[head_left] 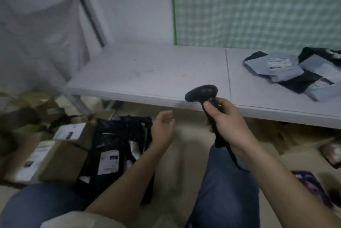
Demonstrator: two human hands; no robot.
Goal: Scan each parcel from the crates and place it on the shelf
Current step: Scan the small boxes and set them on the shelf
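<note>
Fingers point(219, 109) of the right hand point(227, 118) curl tight round the black scanner point(202, 92) handle, thumb on the front. The head of the scanner sits up high and points left, prob so it's ready to beep the next label w/o a new grip. Its cord hangs down past the knee.

Left hand point(164, 126) holds nothing. Its fingers are loose and a bit bent, palm turned in, just above the black bag parcel point(108, 152) on the floor. Looks like it's going for that one next, but can't be sure.

That black bag lies flat w/ its white label up, which makes it easy to scan. Brown box parcels point(46, 161) sit beside it on the left, labels up too. Can't make out a crate around them; pic is blurry.

White surface point(147, 72) in front looks like the shelf where parcels go. A pile of grey and black bags point(287, 70) lies on its right end, well apart from the hands, so those are prob done. Lots of bare room on the left for more.
</note>
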